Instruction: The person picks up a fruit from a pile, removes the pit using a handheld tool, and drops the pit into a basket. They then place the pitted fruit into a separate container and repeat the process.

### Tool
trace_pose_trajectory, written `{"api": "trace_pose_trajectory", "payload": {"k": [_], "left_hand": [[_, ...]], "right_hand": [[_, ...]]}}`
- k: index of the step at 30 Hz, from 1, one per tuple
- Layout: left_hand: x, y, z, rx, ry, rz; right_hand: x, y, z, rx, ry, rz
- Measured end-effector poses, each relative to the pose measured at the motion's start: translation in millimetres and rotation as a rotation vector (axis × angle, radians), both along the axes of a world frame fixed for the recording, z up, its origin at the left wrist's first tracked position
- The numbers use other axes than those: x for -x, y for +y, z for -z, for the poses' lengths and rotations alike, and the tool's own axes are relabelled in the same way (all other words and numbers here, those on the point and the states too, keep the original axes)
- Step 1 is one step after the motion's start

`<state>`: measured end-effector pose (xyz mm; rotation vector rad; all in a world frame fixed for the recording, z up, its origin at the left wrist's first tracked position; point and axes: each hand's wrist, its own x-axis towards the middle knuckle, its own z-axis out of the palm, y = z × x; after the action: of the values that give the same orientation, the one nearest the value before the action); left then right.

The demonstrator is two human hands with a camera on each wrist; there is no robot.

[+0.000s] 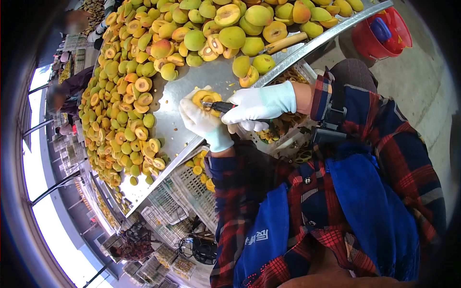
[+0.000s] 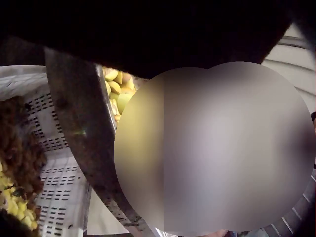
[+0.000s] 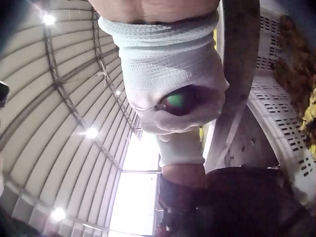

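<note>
Here, grips a yellow, cut-open fruit (image 1: 198,96) in the white-gloved left hand (image 1: 198,119), with fingers curled round it, above a shiny metal table (image 1: 177,98). Clasps a black-handled metal tool (image 1: 221,106) in the white-gloved right hand (image 1: 254,104), with its tip at the fruit's hollow. Lying beyond both hands on the table: heaped green-and-yellow fruits (image 1: 137,86), whole and cut. Among these, near the rim, a wooden-handled tool (image 1: 286,43). On the floor, a round red plastic bucket (image 1: 372,44).
</note>
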<state>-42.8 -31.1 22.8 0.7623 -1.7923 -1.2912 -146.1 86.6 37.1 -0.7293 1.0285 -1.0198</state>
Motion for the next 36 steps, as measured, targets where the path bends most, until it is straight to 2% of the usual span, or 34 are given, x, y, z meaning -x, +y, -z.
{"api": "trace_pose_trajectory", "payload": {"k": [1, 5, 7, 8, 9, 10, 12, 14, 16, 17, 18, 20, 21, 23, 24, 26, 28, 30, 33, 34, 35, 36], "left_hand": [[0, 1, -1, 0.083, 0.032, -0.045], [1, -1, -2, 0.017, 0.104, -0.060], [-5, -9, -2, 0.185, -0.055, 0.059], [-7, -15, -1, 0.185, -0.056, 0.059], [-10, -21, -1, -0.052, -0.005, 0.145], [-10, -23, -3, -0.291, 0.049, 0.226], [-8, -19, -4, -0.349, 0.055, 0.191], [-9, -12, 0, -0.399, 0.053, 0.156], [-7, -14, 11, 0.075, -0.063, -0.023], [-6, -14, 9, 0.198, -0.073, -0.005], [-9, -12, 7, 0.317, -0.093, 0.012], [-11, -14, 2, 0.213, -0.018, 0.123], [-12, -12, 1, -0.100, 0.074, 0.179], [-13, -17, -5, -0.171, 0.131, 0.236], [-13, -16, -6, -0.259, 0.178, 0.303], [-13, -17, -7, -0.245, 0.156, 0.258], [-15, -12, -1, -0.054, 0.131, 0.178], [-13, -1, -7, 0.027, 0.124, 0.108], [-12, -2, -8, 0.053, 0.140, 0.114], [-11, -1, -13, -0.132, 0.170, 0.129], [-11, 0, -15, -0.314, 0.199, 0.142], [-10, -1, -12, -0.317, 0.202, 0.139]], "right_hand": [[-2, -1, -2, 0.002, 0.032, 0.004], [-10, -8, 15, -0.033, 0.024, -0.005], [-10, -5, 16, -0.038, 0.026, 0.012], [-6, 0, 15, -0.007, -0.126, -0.015], [-3, 3, 12, 0.024, -0.276, -0.042], [-4, 4, 8, 0.023, -0.273, -0.044], [-10, 1, 0, 0.005, 0.117, 0.017], [-16, -4, 12, -0.069, 0.025, 0.024], [-15, 1, 11, -0.140, -0.006, 0.023], [-11, 4, 6, -0.080, 0.017, 0.005], [-6, 5, 6, -0.044, -0.117, -0.047], [0, 6, 8, -0.036, -0.249, -0.102], [2, 7, 9, -0.027, -0.332, -0.127], [0, 7, 9, -0.035, -0.479, -0.163], [0, 7, 9, -0.039, -0.476, -0.170], [-7, 10, 0, 0.022, -0.262, -0.079], [-6, 11, -4, 0.000, -0.112, -0.088], [-2, 11, 1, 0.101, -0.188, -0.136], [-2, 11, 5, 0.040, -0.379, -0.174], [-7, 11, 0, 0.033, -0.379, -0.169], [-14, 11, -8, 0.014, -0.184, -0.086], [-18, 10, -13, -0.003, 0.013, -0.006]]}}
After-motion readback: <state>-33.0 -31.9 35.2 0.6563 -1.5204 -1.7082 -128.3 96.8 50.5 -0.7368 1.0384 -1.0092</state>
